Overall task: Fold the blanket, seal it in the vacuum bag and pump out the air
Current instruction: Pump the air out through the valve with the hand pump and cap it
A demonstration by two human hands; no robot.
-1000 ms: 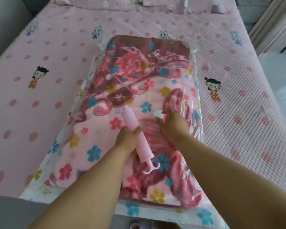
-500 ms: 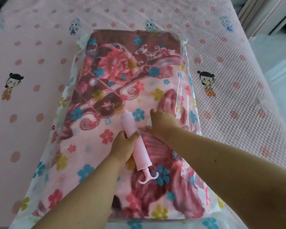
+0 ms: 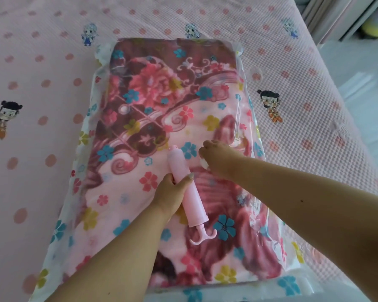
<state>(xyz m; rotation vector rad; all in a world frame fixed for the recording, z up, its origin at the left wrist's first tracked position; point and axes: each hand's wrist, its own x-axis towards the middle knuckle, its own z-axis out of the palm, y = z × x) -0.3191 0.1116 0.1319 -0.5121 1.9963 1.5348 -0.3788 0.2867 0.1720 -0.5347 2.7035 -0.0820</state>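
A folded pink and maroon floral blanket [image 3: 153, 110] lies inside a clear vacuum bag [image 3: 90, 118] printed with small flowers, flat on the bed. My left hand [image 3: 172, 192] grips the barrel of a pink hand pump [image 3: 188, 192], which lies slanted on the bag with its hooked handle toward me. My right hand [image 3: 218, 155] is on the bag just right of the pump tip, fingers curled down over a white round valve [image 3: 204, 164]; only a sliver of the valve shows under the hand.
The bed has a pink dotted cover [image 3: 42, 127] with small cartoon figures. The bed's right edge drops to a pale floor [image 3: 362, 88]. White furniture [image 3: 336, 20] stands at the top right.
My view has shifted closer over the bag. My right hand has stayed at the valve beside the pump tip, and my left hand keeps hold of the pump.
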